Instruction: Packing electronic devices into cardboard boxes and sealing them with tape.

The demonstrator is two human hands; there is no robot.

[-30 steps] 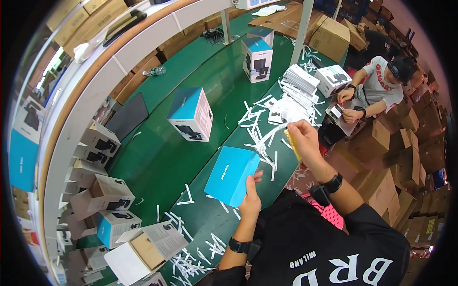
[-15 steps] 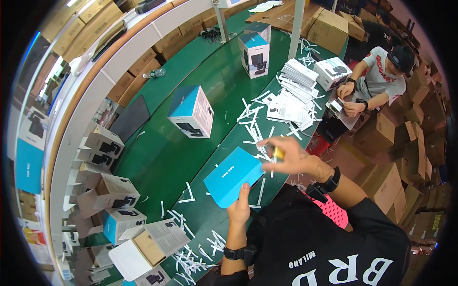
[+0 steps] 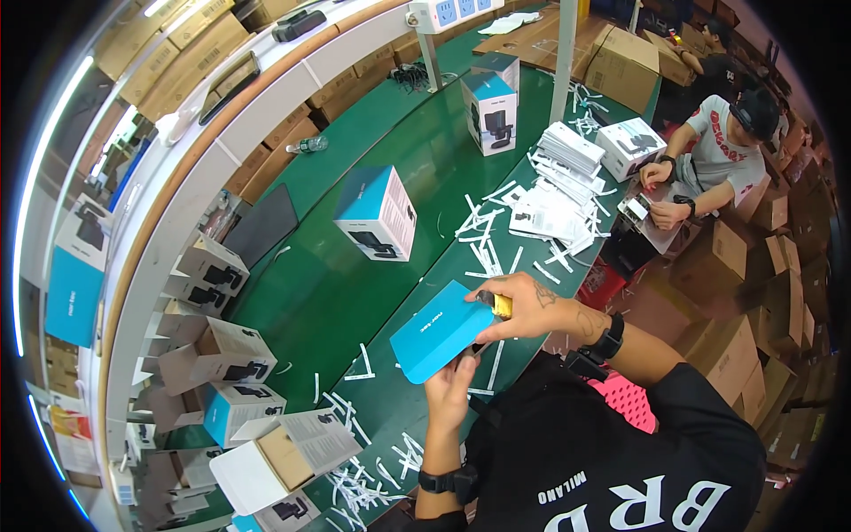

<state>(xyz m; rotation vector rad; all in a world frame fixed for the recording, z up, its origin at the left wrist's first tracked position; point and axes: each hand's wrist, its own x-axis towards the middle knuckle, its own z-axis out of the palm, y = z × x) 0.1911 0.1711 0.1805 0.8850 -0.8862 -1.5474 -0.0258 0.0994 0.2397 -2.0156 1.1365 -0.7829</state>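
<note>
A blue carton [image 3: 441,330] with pale lettering is held over the green table, its blue face up. Its near lower edge rests in my left hand [image 3: 450,390], thumb at the front and the other fingers hidden beneath. My right hand [image 3: 525,306] grips the carton's right end, thumb on the near side and fingers over the top. Something small in yellow and black [image 3: 500,305] shows at the fingers of that hand; whether it is held or wrapped round a finger I cannot make out.
White paper strips [image 3: 483,232] and a stack of leaflets [image 3: 567,160] lie on the green table [image 3: 310,301]. A closed blue-and-white carton [image 3: 379,213] stands beyond my hands. Open cartons [image 3: 288,457] line the left. A co-worker [image 3: 722,146] sits at the far right.
My right hand has come down and left onto the carton's right end. The left hand has slid further under the carton. The whole view has shifted slightly.
</note>
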